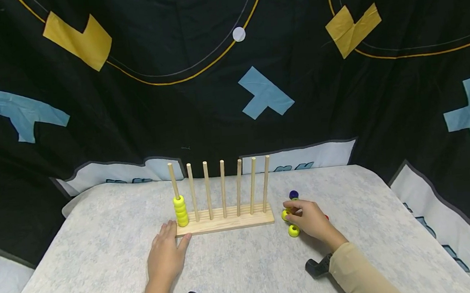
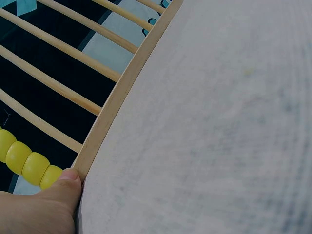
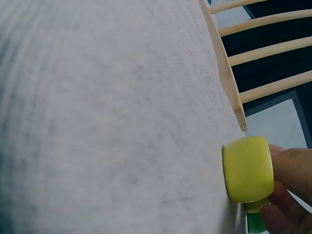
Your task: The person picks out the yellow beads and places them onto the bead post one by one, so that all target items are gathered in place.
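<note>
A wooden peg rack (image 1: 225, 220) stands on the table with several upright pegs; its leftmost peg carries a stack of yellow beads (image 1: 181, 210). My left hand (image 1: 166, 254) rests against the rack's left end, thumb by the front edge. In the left wrist view that thumb (image 2: 58, 197) lies along the base beside the stacked beads. Right of the rack, my right hand (image 1: 310, 219) pinches a yellow bead (image 1: 285, 214) among loose beads, its contact partly hidden. Another yellow bead (image 1: 293, 230) lies just in front; in the right wrist view a yellow bead (image 3: 248, 170) partly covers the fingers.
A dark blue bead (image 1: 293, 194) lies beyond the right hand, and a green bead (image 3: 256, 223) is near its fingers. A bit of a red bead (image 1: 327, 217) shows behind the hand. The pale cloth-covered table (image 1: 230, 269) ends at a dark curtain (image 1: 190, 122).
</note>
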Motion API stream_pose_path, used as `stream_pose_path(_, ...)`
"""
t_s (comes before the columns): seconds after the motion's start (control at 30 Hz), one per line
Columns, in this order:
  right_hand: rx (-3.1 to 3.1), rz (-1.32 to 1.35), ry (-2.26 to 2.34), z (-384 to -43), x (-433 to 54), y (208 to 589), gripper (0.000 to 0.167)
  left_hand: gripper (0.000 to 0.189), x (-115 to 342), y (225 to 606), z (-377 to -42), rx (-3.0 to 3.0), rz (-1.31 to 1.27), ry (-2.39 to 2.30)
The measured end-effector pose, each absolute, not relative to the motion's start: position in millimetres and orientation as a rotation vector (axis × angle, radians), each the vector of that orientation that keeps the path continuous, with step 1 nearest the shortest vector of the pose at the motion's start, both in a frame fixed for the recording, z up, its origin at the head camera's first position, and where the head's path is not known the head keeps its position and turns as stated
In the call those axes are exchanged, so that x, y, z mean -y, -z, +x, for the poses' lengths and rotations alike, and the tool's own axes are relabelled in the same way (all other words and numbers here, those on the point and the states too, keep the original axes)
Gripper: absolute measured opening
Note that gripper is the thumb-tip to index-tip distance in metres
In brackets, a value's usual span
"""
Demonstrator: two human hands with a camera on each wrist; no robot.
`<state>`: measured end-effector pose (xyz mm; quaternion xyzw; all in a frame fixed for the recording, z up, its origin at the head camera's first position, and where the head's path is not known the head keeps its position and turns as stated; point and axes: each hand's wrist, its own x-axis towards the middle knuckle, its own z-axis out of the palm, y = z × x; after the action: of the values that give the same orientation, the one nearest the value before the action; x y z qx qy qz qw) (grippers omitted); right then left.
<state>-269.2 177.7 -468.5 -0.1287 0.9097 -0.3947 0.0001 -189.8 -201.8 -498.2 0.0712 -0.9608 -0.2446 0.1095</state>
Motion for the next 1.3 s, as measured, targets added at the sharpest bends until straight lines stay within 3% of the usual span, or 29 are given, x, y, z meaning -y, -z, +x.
stream_pose_path(1.3, -2.839, -0.431, 1.166, -272.3, -181.7, 474.1, 0.031, 0.07, 202.8, 498.4, -189.0, 2.844, 0.211, 0.722)
